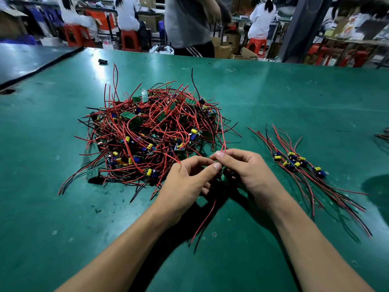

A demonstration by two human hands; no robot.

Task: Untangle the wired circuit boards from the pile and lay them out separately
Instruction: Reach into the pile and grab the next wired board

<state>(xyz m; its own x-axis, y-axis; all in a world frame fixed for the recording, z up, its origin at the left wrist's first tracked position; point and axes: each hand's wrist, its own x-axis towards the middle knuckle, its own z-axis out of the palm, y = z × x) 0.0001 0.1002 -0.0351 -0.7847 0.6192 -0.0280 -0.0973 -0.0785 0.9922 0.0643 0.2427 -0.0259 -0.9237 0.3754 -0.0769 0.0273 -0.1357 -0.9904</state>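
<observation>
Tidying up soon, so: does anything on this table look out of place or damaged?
Only a small black object lying alone far across the table, away from the pile. No damage shows.

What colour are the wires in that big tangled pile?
Mostly red, a few black, throughout the pile; the head view shows it.

Green workbench in a crowded workshop

The green table mat point(273, 91) is scuffed and speckled, with a streak of glare towards its far left; a small black object point(102, 61) lies far back on that side. A second tabletop point(25, 60) with a dark edge adjoins it on the left. Beyond the far edge a person in a grey top point(187, 22) stands, and people in white tops point(262, 20) sit, backs turned, on red plastic stools point(130, 40). Cardboard boxes point(223, 49) lie on the floor near a dark pillar point(303, 28), with a cluttered bench point(347, 41) further right.
</observation>
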